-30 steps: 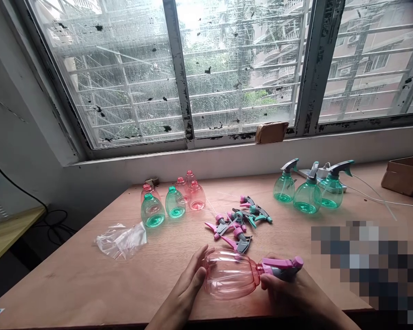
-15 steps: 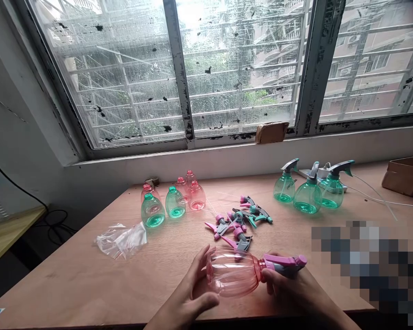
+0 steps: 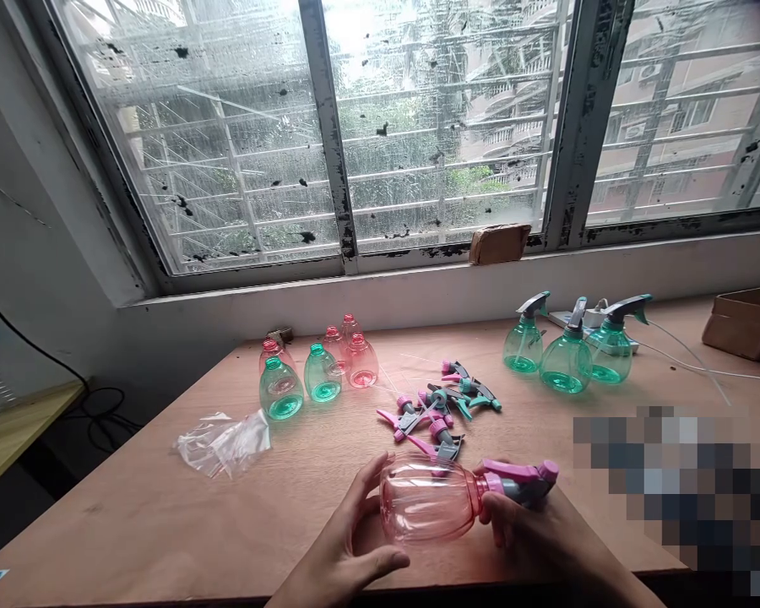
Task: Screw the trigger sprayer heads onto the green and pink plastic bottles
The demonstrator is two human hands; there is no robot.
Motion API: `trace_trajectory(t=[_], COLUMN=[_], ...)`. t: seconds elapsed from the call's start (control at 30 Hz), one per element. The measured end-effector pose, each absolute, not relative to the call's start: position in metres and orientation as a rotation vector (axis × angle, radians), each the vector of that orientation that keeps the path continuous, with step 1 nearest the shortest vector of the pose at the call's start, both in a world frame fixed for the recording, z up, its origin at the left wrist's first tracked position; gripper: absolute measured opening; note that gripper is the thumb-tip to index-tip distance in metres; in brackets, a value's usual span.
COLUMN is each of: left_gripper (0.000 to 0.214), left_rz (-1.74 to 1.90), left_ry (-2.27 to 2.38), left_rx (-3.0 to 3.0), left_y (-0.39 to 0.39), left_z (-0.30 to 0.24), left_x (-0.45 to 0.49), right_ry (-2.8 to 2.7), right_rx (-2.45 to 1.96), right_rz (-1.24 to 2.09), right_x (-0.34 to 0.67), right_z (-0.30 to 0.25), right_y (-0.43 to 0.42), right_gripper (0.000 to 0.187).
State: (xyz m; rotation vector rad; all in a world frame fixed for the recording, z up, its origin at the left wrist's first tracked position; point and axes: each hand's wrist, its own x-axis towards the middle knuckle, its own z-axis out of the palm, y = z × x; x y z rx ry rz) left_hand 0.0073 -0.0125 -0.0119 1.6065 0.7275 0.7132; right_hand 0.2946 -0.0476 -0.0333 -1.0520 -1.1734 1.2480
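A clear pink spray bottle (image 3: 427, 500) lies sideways above the table's front edge, its base toward the left. Its pink-and-grey spray head (image 3: 523, 481) sits at the neck. My right hand (image 3: 525, 528) is closed around the neck and the lower part of the spray head. Around the base curves my left hand (image 3: 348, 532), fingers spread and thumb apart from the bottle; whether the fingertips touch it is unclear. Just behind the bottle lies a pile of loose trigger spray heads (image 3: 440, 409), pink, green and grey, some with thin tubes.
At the back left stand green bottles (image 3: 282, 390) and pink bottles (image 3: 362, 363) without heads. Three green spray bottles (image 3: 567, 363) with heads stand right, near a white power strip (image 3: 561, 319). A crumpled plastic bag (image 3: 225, 443) and a cardboard box (image 3: 744, 325) rest on the table (image 3: 183, 532).
The spray head has turned slightly and shifted a little left in my right hand. My left thumb has moved slightly away from the bottle.
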Motion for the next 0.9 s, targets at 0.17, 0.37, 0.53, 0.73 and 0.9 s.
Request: trace_trajectory(t=[0.17, 0.37, 0.53, 0.73, 0.9], left_gripper=[0.067, 0.061, 0.081, 0.099, 0.055], left_rz=[0.779, 0.774, 0.789, 0.749, 0.786], left_ry=[0.792, 0.766, 0.639, 0.586, 0.702], left_rx=[1.54, 1.483, 1.541, 1.541, 1.529], left_y=[-0.015, -0.015, -0.011, -0.016, -0.018], left_z=[-0.006, -0.005, -0.019, -0.012, 0.003], left_x=[0.009, 0.013, 0.011, 0.011, 0.012], right_ry=[-1.209, -1.223, -1.293, -1.287, -1.29], right_rx=[-1.052, -1.072, -1.129, -1.116, -1.126], right_rz=[1.23, 1.275, 1.249, 1.26, 1.277], right_x=[0.293, 0.295, 0.299, 0.3, 0.3], right_z=[-0.031, -0.033, -0.039, -0.041, -0.04], right_y=[-0.048, -0.049, -0.047, -0.046, -0.047], right_gripper=[0.043, 0.046, 0.049, 0.05, 0.05])
